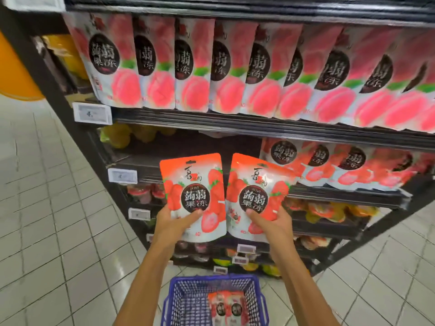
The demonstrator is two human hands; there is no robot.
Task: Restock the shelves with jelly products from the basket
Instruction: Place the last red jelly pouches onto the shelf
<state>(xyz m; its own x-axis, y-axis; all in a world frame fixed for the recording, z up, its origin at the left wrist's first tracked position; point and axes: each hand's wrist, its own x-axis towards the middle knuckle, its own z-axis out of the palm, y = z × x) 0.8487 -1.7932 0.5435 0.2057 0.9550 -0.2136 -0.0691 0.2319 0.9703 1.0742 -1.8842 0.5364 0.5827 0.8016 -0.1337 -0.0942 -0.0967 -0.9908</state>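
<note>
I face the shelving unit (235,124). Its middle shelf carries strawberry jelly pouches (341,165) only on the right, so I judge my two are held upright, fronts out, ready for the dark gap beside them. The blue basket (169,302) below holds spare pouches (226,307), though their number is unclear. My left hand (174,224) pinches the left pouch (193,184) low down and my right hand (273,224) pinches the right pouch (256,184). The fingers behind are hidden.

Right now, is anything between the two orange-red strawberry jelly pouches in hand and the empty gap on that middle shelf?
Nothing visible. Left hand grips the left orange-red strawberry pouch, right hand the right pouch, both in front of the dark shelf gap. Shelved strawberry pouches border its right, yellow packs its far left.
</note>
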